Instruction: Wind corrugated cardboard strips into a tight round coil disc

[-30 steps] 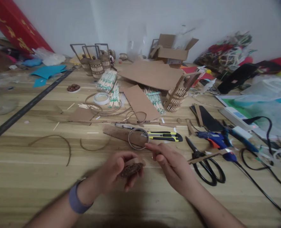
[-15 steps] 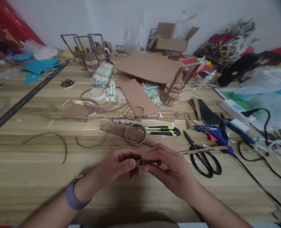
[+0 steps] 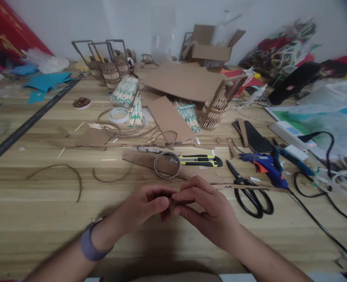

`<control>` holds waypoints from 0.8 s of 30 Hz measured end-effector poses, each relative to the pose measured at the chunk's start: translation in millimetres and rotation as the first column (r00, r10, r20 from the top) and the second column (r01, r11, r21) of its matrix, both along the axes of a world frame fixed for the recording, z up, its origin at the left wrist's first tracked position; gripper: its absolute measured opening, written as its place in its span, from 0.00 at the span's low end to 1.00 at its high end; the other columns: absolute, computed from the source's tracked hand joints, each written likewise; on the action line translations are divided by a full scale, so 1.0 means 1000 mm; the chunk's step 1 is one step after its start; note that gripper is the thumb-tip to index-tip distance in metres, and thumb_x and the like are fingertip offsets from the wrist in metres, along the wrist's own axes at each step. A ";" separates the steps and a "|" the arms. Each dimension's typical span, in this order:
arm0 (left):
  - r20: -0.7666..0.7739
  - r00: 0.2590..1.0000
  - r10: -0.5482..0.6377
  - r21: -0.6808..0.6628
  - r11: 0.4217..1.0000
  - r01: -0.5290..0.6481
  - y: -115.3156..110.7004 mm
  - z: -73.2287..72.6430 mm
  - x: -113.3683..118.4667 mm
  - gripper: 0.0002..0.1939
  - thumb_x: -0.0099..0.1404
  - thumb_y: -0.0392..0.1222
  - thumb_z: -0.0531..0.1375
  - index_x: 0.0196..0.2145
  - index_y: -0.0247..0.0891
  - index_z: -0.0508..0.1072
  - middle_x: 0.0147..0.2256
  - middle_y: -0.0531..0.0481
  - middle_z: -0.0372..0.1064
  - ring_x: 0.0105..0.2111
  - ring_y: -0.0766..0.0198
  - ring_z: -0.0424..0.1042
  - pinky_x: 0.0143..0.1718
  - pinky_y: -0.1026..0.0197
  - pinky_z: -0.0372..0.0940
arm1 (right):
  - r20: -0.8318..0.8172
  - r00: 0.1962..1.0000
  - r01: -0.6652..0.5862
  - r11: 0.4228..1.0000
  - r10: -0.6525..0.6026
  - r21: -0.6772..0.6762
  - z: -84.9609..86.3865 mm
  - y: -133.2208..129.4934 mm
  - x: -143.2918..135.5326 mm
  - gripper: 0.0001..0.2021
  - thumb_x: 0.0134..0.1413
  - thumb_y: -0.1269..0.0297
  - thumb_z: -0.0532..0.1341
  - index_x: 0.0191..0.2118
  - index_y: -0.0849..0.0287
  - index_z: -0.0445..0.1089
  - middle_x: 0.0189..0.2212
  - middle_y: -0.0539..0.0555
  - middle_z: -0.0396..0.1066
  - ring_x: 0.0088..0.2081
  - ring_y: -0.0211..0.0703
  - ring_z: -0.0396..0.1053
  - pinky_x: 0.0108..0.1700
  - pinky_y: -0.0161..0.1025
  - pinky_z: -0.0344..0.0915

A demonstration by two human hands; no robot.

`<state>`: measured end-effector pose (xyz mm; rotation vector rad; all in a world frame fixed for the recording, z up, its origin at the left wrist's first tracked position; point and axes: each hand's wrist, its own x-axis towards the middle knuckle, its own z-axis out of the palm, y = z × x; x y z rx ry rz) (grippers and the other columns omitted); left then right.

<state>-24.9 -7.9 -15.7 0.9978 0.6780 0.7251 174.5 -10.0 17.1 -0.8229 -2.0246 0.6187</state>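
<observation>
Both hands meet low in the middle of the head view, over the near part of the table. My left hand [image 3: 150, 203] pinches the end of a narrow cardboard strip [image 3: 255, 188], its thumb pressed near a small bent or rolled part. Fingers and thumb of my right hand [image 3: 205, 203] close on the same strip right beside it. Out past my right hand the strip runs over the black-handled scissors [image 3: 246, 196]. How tightly its end is curled is mostly hidden by the fingers. Just beyond the hands lies a thin ring [image 3: 167, 177] on a cardboard piece [image 3: 138, 159].
A yellow-black utility knife [image 3: 201, 160] lies behind the ring. To the right are a blue glue gun [image 3: 263, 166] and its cable. Farther back stand a small slatted bucket [image 3: 213, 113], a tape roll [image 3: 119, 115], wrapped stick bundles [image 3: 125, 91] and cardboard sheets [image 3: 182, 82].
The small end piece between my fingertips has turned, and my right hand has shifted slightly left. The strip's far part has swung down a little across the scissors.
</observation>
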 end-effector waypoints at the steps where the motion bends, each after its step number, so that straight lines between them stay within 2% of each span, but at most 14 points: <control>1: -0.002 1.000 -0.003 0.001 1.000 0.003 0.000 0.000 0.000 0.28 0.58 0.62 0.66 0.43 0.33 0.80 0.27 0.51 0.69 0.25 0.67 0.66 0.27 0.64 0.63 | -0.003 1.000 0.000 1.000 0.000 -0.001 0.000 0.000 0.000 0.04 0.63 0.63 0.64 0.39 0.57 0.74 0.32 0.52 0.71 0.35 0.38 0.73 0.36 0.31 0.73; 8: -0.039 0.999 -0.001 0.031 1.000 0.002 -0.002 0.003 0.001 0.28 0.59 0.64 0.65 0.42 0.35 0.80 0.27 0.51 0.69 0.25 0.66 0.64 0.27 0.64 0.62 | -0.020 0.999 -0.027 0.999 0.026 -0.046 -0.001 -0.002 -0.003 0.04 0.63 0.63 0.64 0.37 0.56 0.75 0.33 0.51 0.71 0.35 0.37 0.73 0.35 0.31 0.72; 12: -0.088 0.996 0.015 0.060 0.998 -0.010 -0.004 0.006 0.002 0.27 0.63 0.64 0.62 0.44 0.35 0.79 0.28 0.50 0.70 0.26 0.66 0.65 0.28 0.63 0.62 | 0.005 1.000 -0.029 0.996 0.030 -0.081 -0.001 -0.003 -0.003 0.05 0.63 0.64 0.63 0.36 0.55 0.76 0.32 0.51 0.71 0.33 0.38 0.72 0.35 0.34 0.70; 16: -0.134 0.990 0.031 0.115 0.993 -0.016 -0.010 0.008 0.002 0.27 0.65 0.62 0.59 0.49 0.37 0.75 0.35 0.49 0.73 0.30 0.65 0.67 0.30 0.64 0.62 | 0.041 0.999 0.008 1.000 -0.008 0.000 -0.003 -0.002 -0.004 0.06 0.63 0.61 0.63 0.36 0.56 0.76 0.32 0.52 0.72 0.35 0.41 0.71 0.36 0.38 0.68; 20: -0.200 0.977 0.078 0.135 0.990 -0.051 -0.013 0.011 0.003 0.18 0.65 0.52 0.63 0.47 0.39 0.74 0.43 0.47 0.75 0.42 0.58 0.72 0.42 0.60 0.65 | 0.044 0.999 0.025 0.997 -0.029 0.072 -0.006 -0.003 -0.006 0.07 0.64 0.60 0.63 0.37 0.57 0.74 0.31 0.52 0.72 0.34 0.41 0.70 0.36 0.39 0.66; 24: -0.278 0.953 0.117 0.162 0.984 -0.074 -0.013 0.014 0.004 0.13 0.61 0.41 0.61 0.44 0.39 0.74 0.42 0.48 0.76 0.43 0.56 0.73 0.43 0.57 0.66 | 0.030 0.999 0.020 0.998 -0.022 0.057 -0.006 -0.004 -0.007 0.06 0.63 0.60 0.63 0.37 0.55 0.76 0.31 0.52 0.71 0.34 0.41 0.69 0.36 0.40 0.67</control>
